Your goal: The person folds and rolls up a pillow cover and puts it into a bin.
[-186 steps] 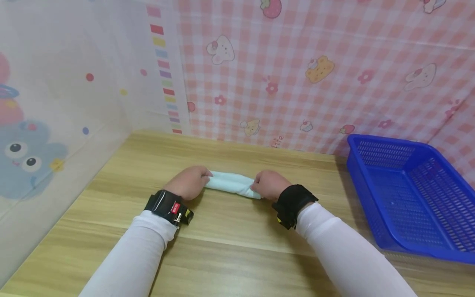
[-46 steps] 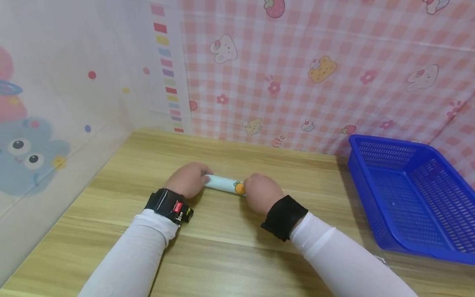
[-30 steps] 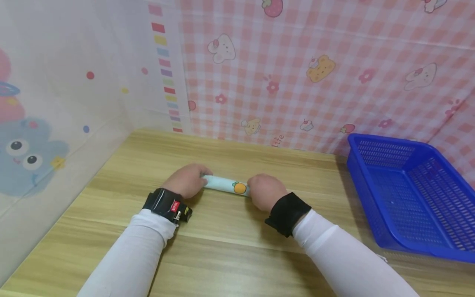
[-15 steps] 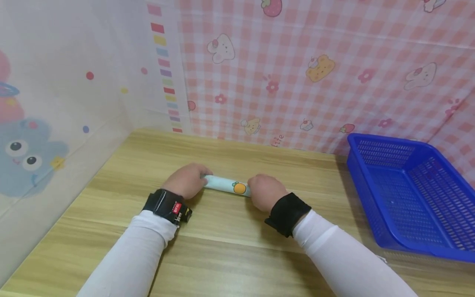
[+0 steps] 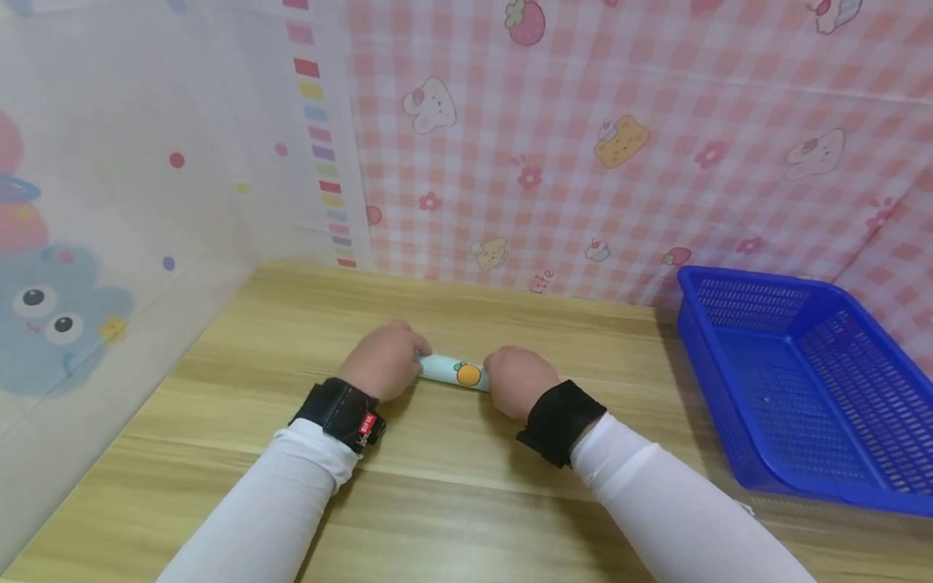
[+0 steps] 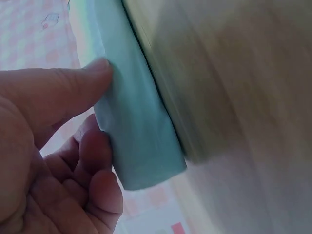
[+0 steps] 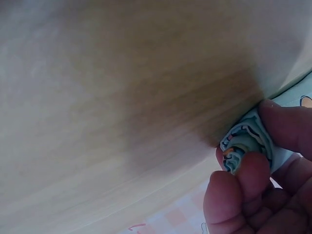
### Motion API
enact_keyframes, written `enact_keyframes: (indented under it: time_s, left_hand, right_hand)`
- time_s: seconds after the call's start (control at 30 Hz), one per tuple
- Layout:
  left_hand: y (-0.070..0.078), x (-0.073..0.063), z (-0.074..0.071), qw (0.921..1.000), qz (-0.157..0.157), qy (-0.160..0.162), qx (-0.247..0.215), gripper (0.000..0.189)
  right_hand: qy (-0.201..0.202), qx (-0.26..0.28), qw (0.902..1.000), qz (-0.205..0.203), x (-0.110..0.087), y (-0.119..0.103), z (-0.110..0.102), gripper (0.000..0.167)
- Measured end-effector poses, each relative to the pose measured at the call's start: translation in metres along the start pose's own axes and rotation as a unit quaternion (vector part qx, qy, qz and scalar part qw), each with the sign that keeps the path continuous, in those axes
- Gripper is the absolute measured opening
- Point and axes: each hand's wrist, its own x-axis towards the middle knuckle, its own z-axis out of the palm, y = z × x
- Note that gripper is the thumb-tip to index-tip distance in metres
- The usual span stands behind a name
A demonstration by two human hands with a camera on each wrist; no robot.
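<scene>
A pale turquoise cloth (image 5: 445,370), rolled into a narrow tube with an orange fruit print on top, lies on the wooden table. My left hand (image 5: 386,360) pinches it near its left end. In the left wrist view the thumb presses one side of the rolled cloth (image 6: 139,126), the fingers curl behind it and its end sticks out past them. At the other end, my right hand (image 5: 523,380) grips the roll between thumb and fingers. Spiral layers of the cloth (image 7: 248,139) show at that end in the right wrist view.
A blue plastic basket (image 5: 787,389) with perforated sides stands on the right of the table (image 5: 452,502). Behind the table hangs a pink checked cloth (image 5: 583,202), and a white printed sheet (image 5: 197,219) covers the left side.
The cloth was a wider, plain roll several seconds ago; now it is narrower, its orange print on top. My left hand has just shifted a little right along it, while the right hand barely moves.
</scene>
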Motion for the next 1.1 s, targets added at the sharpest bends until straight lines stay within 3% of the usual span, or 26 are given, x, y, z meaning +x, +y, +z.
enact_keyframes:
  time_s: [0.23, 0.5, 0.8, 0.93, 1.1]
  left_hand:
    - [0.007, 0.009, 0.001, 0.9976, 0.046, -0.013, 0.049, 0.025]
    - [0.018, 0.014, 0.004, 0.9914, 0.055, -0.036, 0.113, 0.014]
    - [0.027, 0.016, 0.013, 0.9820, 0.074, -0.023, 0.172, 0.021]
    - [0.031, 0.015, 0.015, 0.9814, 0.076, -0.021, 0.175, 0.021]
    - [0.036, 0.012, 0.014, 0.9845, 0.065, -0.042, 0.157, 0.026]
  right_hand:
    - [0.000, -0.008, 1.0000, -0.006, 0.002, 0.003, 0.001, 0.006]
    - [-0.010, 0.004, 0.9999, -0.012, 0.006, 0.006, -0.001, 0.008]
    - [-0.012, 0.017, 0.9996, -0.017, 0.005, 0.008, -0.002, 0.010]
    - [-0.006, 0.024, 0.9994, -0.024, 0.002, 0.010, -0.002, 0.009]
    - [0.003, 0.039, 0.9990, -0.023, 0.001, 0.012, 0.000, 0.005]
